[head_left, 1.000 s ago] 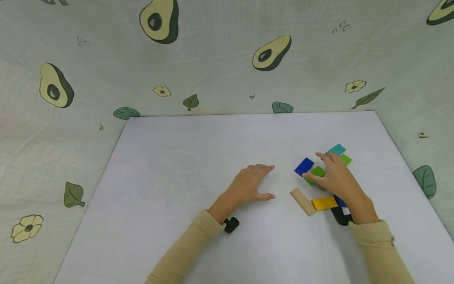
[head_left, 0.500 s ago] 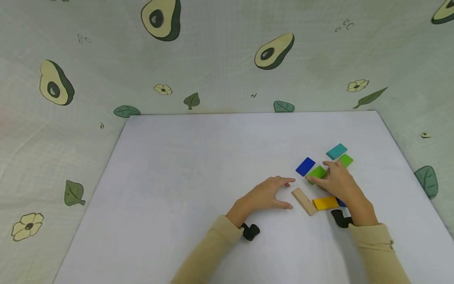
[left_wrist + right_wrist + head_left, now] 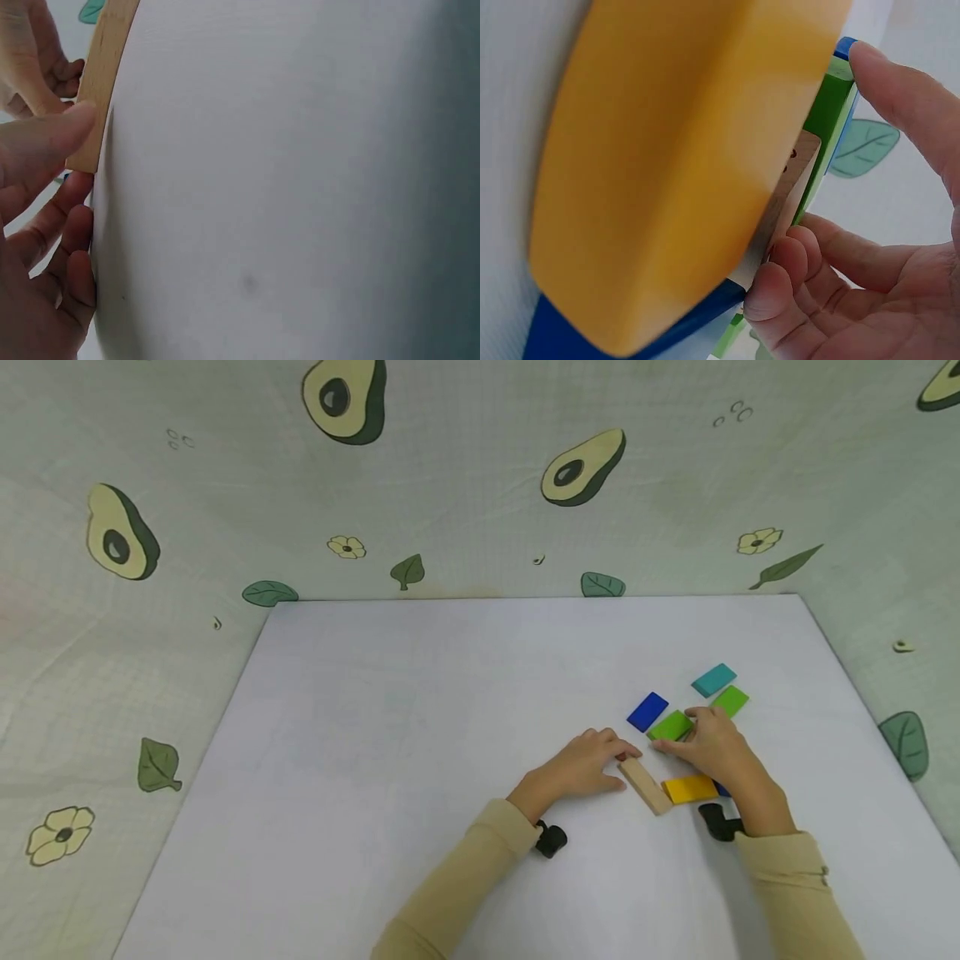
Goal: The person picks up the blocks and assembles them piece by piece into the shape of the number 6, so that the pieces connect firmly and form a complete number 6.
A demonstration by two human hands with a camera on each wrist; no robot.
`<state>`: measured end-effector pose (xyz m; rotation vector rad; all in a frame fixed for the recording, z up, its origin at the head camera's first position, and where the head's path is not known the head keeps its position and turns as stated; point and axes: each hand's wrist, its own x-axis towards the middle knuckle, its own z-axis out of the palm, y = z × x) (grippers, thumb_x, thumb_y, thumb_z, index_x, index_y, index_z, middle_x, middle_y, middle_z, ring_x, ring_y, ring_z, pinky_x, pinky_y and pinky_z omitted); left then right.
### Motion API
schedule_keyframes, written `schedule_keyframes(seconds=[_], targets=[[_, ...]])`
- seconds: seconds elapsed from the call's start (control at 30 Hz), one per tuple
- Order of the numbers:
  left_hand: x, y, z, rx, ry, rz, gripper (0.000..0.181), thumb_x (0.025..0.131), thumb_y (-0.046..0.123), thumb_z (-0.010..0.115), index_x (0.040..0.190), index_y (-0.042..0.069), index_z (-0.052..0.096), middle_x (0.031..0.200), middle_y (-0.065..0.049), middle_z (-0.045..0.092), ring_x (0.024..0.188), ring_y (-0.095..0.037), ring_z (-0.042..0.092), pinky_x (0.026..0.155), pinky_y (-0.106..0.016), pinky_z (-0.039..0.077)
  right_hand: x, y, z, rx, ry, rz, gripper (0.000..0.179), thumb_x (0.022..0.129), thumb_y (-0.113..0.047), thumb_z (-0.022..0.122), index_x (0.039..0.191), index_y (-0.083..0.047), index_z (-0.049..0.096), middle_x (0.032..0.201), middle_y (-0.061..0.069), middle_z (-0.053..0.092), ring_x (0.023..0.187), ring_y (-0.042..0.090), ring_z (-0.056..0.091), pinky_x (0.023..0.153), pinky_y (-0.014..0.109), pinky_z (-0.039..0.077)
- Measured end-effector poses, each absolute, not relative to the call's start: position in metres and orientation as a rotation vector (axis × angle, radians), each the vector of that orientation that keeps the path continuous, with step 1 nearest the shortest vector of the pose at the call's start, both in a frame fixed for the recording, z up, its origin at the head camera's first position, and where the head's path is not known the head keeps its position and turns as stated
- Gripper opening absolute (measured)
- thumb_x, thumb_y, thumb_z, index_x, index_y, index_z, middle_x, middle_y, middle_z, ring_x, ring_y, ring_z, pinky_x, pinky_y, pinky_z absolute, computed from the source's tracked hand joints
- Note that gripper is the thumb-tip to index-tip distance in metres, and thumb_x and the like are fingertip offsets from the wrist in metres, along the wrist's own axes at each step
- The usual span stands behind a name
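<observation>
In the head view my left hand (image 3: 581, 766) is at the upper left end of a plain wooden block (image 3: 647, 787). Its thumb overlaps that block in the left wrist view, and the fingertips lie right at the block's end, loosely bent. My right hand (image 3: 716, 747) spans a green block (image 3: 670, 726), thumb at one end and index finger at the other, pinching it. A wooden piece with dark marks (image 3: 801, 154) shows beside the green block in the right wrist view. A yellow block (image 3: 690, 789) lies below the right hand, large and near in its wrist view.
A blue block (image 3: 647, 712) lies left of the held green one. Farther back are a teal block (image 3: 714, 680) and a second green block (image 3: 731, 698). Another blue block (image 3: 722, 789) is partly hidden behind the right wrist. All are on the white table (image 3: 420, 693).
My left hand has moved right, up to the wooden block's end. The right hand has drawn back slightly, its thumb and index finger settling around the green block.
</observation>
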<state>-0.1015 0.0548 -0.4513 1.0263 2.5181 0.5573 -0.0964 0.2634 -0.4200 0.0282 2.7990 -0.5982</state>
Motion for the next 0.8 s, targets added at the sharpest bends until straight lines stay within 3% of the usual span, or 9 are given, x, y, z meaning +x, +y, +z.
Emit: schedule_keyframes(seconds=[0.23,0.8], targets=[[-0.1063,0.0597,-0.4526,1.054,2.535,0.535,0.033,0.090,0.030,0.059,0.123,0.031,0.056,0.103,0.012,0.052,0.090,-0.003,0.043,0.076,-0.014,0.033,-0.0959,0.2633,-0.4211,0.027,2.791,-0.604,0.083,0.079,-0.041,0.070,0.122,0.023,0.039,0.111,0.041,0.038,0.080,0.037,0.045,0.072,0.049,0.046],[-0.1092,0.0568,-0.4474,1.049,2.501,0.554,0.026,0.090,0.027,0.059,0.116,0.024,0.056,0.102,0.010,0.054,0.091,-0.003,0.047,0.077,-0.013,0.036,-0.0969,0.2615,-0.4176,0.058,2.764,-0.590,0.084,0.081,-0.043,0.067,0.122,0.025,0.037,0.114,0.042,0.038,0.082,0.039,0.045,0.073,0.049,0.046]])
